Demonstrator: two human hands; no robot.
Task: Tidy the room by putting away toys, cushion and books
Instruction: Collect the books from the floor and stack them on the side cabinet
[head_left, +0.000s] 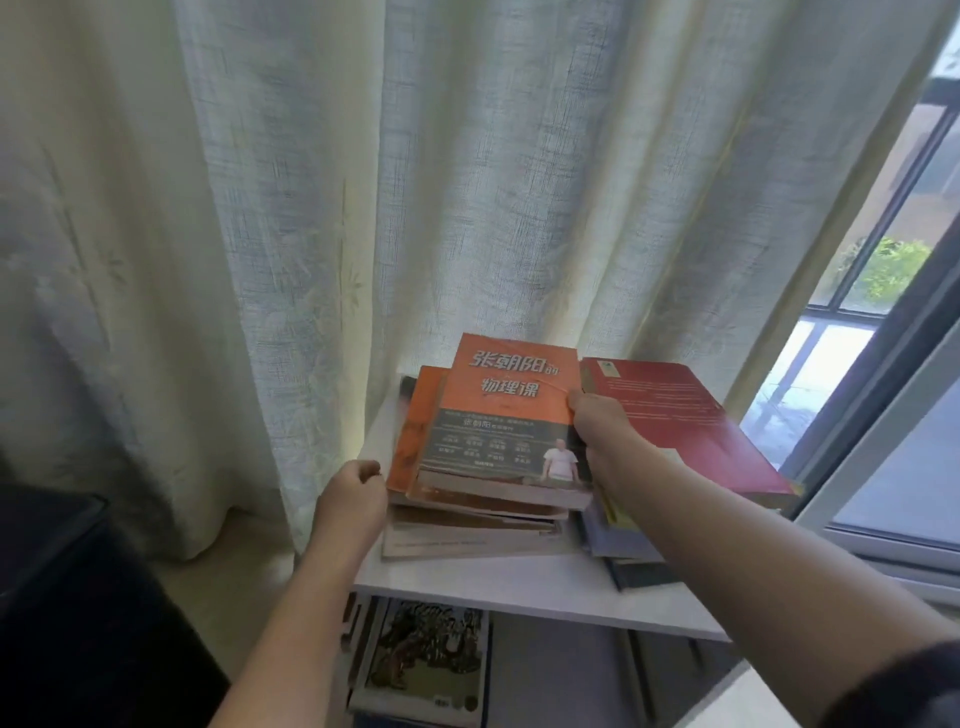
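An orange book (506, 395) with white Chinese lettering lies on top of a stack of books (467, 530) on a white shelf (519, 582). My right hand (602, 426) grips the orange book's right edge, thumb on the cover. My left hand (353, 499) is curled against the left side of the stack, its fingers touching the book edges. A dark red book (675, 415) tops a second pile to the right, partly hidden by my right forearm.
A pale curtain (363, 208) hangs right behind the shelf. A window frame (883, 415) stands at the right. More books (426, 660) lie on a lower shelf. Something dark (62, 597) fills the lower left.
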